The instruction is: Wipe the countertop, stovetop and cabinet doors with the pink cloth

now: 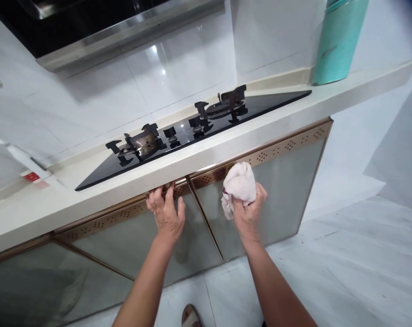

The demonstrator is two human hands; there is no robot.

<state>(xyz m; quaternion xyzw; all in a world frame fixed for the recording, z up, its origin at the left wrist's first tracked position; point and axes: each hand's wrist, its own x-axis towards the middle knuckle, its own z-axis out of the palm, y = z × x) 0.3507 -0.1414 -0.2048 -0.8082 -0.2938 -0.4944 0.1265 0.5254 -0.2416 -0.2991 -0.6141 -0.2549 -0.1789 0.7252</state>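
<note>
My left hand (pixel 165 212) reaches up to the top edge of a glass cabinet door (pixel 124 243), its fingertips at the copper-coloured rail just below the counter. Those fingers are spread, with nothing seen in them. A bunched white cloth (pixel 240 184) is gripped in my right hand (pixel 250 211), in front of the neighbouring cabinet door (pixel 284 190). The cloth covers part of that door's perforated copper strip (pixel 270 152); whether it touches the strip I cannot tell.
Above the doors runs a pale countertop (pixel 151 176) with a black gas hob (pixel 185 129). A teal container (pixel 340 45) stands at the right, and a white stick-shaped object (pixel 25 159) lies at the left. A range hood (pixel 131 34) hangs overhead.
</note>
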